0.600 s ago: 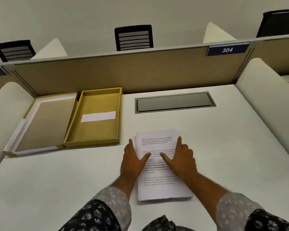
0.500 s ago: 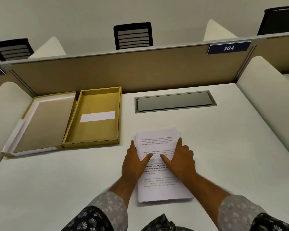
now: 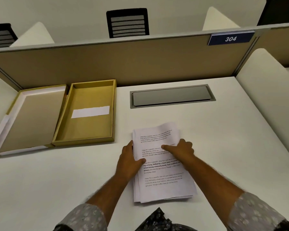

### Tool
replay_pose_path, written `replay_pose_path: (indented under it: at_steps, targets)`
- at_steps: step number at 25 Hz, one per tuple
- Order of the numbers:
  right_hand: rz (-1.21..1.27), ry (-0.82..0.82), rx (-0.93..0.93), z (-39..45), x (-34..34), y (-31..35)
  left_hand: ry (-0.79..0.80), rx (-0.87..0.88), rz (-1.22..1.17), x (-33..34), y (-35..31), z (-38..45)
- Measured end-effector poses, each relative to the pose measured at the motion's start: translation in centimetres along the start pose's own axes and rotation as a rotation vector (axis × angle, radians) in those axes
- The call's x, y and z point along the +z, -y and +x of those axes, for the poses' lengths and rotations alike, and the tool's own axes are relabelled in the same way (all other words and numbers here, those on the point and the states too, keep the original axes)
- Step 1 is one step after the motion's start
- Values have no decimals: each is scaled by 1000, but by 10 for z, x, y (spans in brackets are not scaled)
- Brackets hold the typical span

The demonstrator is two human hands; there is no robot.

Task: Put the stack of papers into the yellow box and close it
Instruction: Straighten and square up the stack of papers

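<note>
Stack of papers (image 3: 163, 165) lies near the desk's (image 3: 232, 147) front edge | left hand (image 3: 129, 161) grips its left side, right hand (image 3: 180, 150) clasps its right side, thumb on top | yellow box (image 3: 86, 112) sits open at the back-left, lid (image 3: 29, 119) flat beside it.

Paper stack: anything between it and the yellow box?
Nothing visible. Bare desk separates the paper stack from the open yellow box; only a white slip lies inside.
</note>
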State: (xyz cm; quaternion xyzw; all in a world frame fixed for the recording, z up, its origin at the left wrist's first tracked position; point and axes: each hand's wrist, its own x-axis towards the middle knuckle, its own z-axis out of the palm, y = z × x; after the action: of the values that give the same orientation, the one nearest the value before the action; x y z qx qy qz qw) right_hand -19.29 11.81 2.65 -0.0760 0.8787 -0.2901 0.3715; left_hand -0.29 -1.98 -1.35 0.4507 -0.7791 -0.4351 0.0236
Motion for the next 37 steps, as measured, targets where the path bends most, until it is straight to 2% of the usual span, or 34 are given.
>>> replay_pose_path:
  at_steps: [5, 9, 13, 16, 19, 22, 25, 29, 31, 33, 37]
  targets:
    - [188, 133, -99, -3, -7, -7, 56, 2, -12, -3, 4, 5]
    - [243, 206, -104, -6, -16, -10, 67, 1, -46, -3, 8, 2]
    - [222, 270, -191, -12, -20, -21, 13, -35, -105, 8, 7, -5]
    - [335, 282, -225, -17, -20, -32, -33, -48, -138, 17, 8, -10]
    - [504, 259, -98, -16, -14, -40, -43, -39, -140, 19, 13, -10]
    - [370, 330, -110, -17, -10, -41, -25, -22, -167, 19, 17, -12]
    - [372, 337, -199, -35, -11, -35, 11, -78, -444, 9, 17, -14]
    - [622, 254, -302, -67, -13, -50, 26, -155, -901, -14, 15, -22]
    - [725, 241, -404, -85, -16, -58, 122, -112, -1069, -23, 4, -32]
    - [761, 234, -537, -100, -21, -62, 150, -47, -1104, -29, -14, -48]
    - [750, 135, -757, -114, -34, -59, -69, 144, -1036, -39, -52, -78]
